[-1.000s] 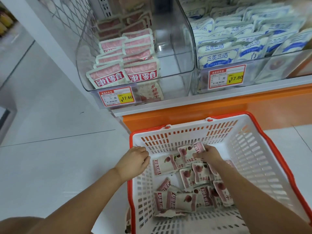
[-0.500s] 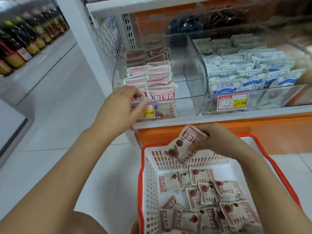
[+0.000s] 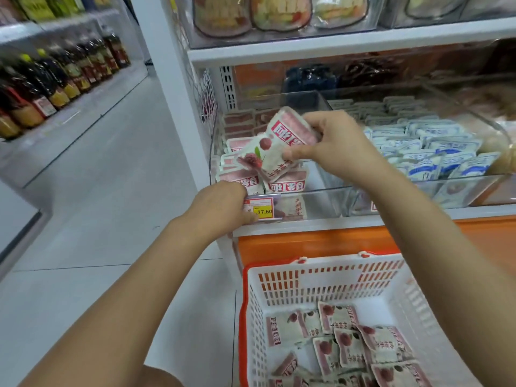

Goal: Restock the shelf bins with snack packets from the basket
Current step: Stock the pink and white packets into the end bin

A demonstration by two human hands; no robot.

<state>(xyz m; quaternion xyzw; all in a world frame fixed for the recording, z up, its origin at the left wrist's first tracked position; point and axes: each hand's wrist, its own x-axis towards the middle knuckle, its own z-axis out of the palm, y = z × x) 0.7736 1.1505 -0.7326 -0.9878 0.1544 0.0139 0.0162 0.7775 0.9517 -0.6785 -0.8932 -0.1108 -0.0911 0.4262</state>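
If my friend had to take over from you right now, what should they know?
Right hand: grips a bunch of pink packets above the left bin.
Left hand: holds that bin's front lip, by the price tag.
Done: the bin already holds rows of the same packets.
Left: put this bunch in, then go back for the loose packets lying in the basket.

Clear glossy plastic bin (image 3: 321,191); perforated matt white plastic basket (image 3: 321,277) with orange rim; snack packets (image 3: 343,347) of slightly shiny film.
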